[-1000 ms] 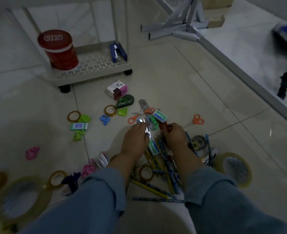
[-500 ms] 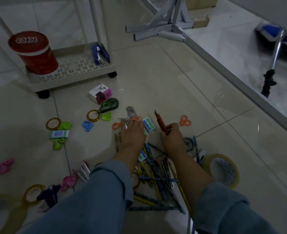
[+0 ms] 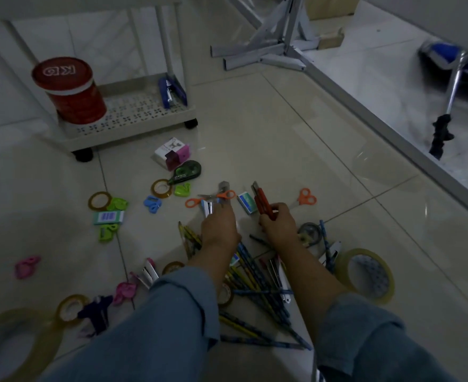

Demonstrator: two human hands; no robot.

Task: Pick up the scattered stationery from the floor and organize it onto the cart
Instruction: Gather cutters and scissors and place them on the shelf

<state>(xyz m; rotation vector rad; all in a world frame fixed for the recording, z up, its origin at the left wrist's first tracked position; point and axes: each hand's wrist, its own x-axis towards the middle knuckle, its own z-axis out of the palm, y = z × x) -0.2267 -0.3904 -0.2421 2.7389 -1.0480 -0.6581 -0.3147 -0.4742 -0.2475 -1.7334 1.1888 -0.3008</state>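
Stationery lies scattered on the tiled floor in front of the cream cart (image 3: 133, 125). My right hand (image 3: 277, 224) grips a red utility knife (image 3: 261, 201), blade end pointing away from me. Just left of it, my left hand (image 3: 219, 224) curls its fingers round a small blue-and-white stapler (image 3: 207, 208), right beside orange scissors (image 3: 223, 194). A staple box (image 3: 246, 203) lies between the hands. A pile of pencils (image 3: 255, 279) spreads under my forearms. On the cart's bottom shelf stand a red tin (image 3: 70, 95) and a blue stapler (image 3: 171, 91).
Tape rolls (image 3: 100, 201), green and blue sharpeners (image 3: 152, 204), a correction tape (image 3: 186, 170) and a pink box (image 3: 172, 154) lie left and ahead. A second orange scissors (image 3: 306, 197) and a large tape roll (image 3: 365, 274) lie right. A metal frame (image 3: 268, 51) stands behind.
My right hand has raised the red utility knife so it stands out past the fingers. My left hand has moved forward to the orange scissors. The view has shifted towards the cart.
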